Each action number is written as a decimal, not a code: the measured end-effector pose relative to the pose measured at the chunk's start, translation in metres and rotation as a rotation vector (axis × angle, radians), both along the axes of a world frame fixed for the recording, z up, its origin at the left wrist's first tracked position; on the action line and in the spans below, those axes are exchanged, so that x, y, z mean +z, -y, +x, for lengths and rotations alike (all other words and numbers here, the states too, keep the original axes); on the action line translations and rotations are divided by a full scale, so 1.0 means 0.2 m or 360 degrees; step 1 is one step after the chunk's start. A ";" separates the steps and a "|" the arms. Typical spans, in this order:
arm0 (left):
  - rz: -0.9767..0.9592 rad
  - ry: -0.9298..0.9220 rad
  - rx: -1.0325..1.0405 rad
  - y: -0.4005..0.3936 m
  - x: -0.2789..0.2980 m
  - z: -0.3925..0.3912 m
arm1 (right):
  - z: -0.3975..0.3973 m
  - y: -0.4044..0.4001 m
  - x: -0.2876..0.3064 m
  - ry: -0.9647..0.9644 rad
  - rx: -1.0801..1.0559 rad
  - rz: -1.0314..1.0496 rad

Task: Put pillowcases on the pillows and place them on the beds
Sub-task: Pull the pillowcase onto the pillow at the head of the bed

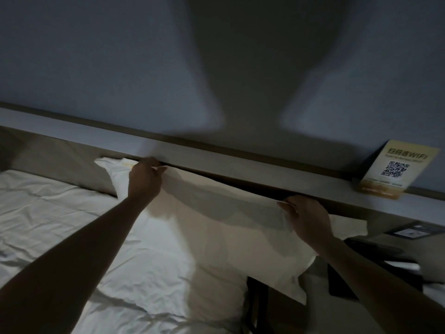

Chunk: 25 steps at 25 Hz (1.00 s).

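Dim, grainy; light from behind, arm shadows on wall (120,56); edges blurred.

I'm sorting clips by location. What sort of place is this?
Probably a hotel room. A WiFi sign with a QR code stands on the ledge behind a white-sheeted bed, and both hands, left and right, grip a white pillow against the headboard.

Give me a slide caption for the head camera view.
Both hands, left hand and right hand, grip a white pillow's top edge against the headboard.

Two bare forearms, no sleeves, left hand (144,179), right hand (307,219), unadorned hands
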State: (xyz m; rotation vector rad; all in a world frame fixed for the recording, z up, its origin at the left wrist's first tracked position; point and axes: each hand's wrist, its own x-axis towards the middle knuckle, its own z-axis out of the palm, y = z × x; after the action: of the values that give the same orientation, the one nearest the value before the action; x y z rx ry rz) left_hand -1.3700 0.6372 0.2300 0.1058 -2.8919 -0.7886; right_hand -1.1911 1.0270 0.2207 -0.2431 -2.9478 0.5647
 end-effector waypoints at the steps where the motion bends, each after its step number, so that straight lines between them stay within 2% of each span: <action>1: 0.0004 0.0019 -0.0003 -0.01 0.00 0.00 | 0.01 -0.01 0.00 0.0026 -0.0045 -0.0024; 5: -0.0037 0.0071 -0.0005 -0.02 -0.01 0.02 | 0.03 -0.01 -0.05 0.0241 -0.0170 -0.0034; 7: -0.0079 0.0060 -0.0022 -0.01 0.00 0.04 | 0.05 -0.02 -0.05 0.0252 -0.0195 0.0023; 10: -0.0050 0.0025 -0.0033 -0.01 0.01 0.06 | 0.07 -0.07 0.00 0.0163 -0.0220 -0.0008; 15: 0.0078 -0.0050 -0.0002 -0.02 0.03 0.09 | 0.07 -0.09 0.07 -0.0181 -0.0320 -0.0069; 20: 0.0048 0.0004 -0.0042 -0.01 -0.02 0.09 | 0.11 -0.08 0.02 -0.0126 -0.0447 -0.0072; 22: 0.0167 -0.0048 -0.0026 -0.02 -0.05 0.14 | 0.18 -0.05 0.02 -0.0213 -0.0438 -0.0049; 25: 0.0410 -0.0081 0.0072 -0.03 -0.12 0.28 | 0.33 0.04 0.00 -0.0297 -0.0405 -0.0320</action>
State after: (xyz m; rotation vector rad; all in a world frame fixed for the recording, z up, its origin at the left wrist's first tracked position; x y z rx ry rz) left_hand -1.3134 0.6429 0.2060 0.1751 -2.7162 -1.1338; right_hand -1.1242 1.0186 0.2210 -0.5448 -2.6274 0.7971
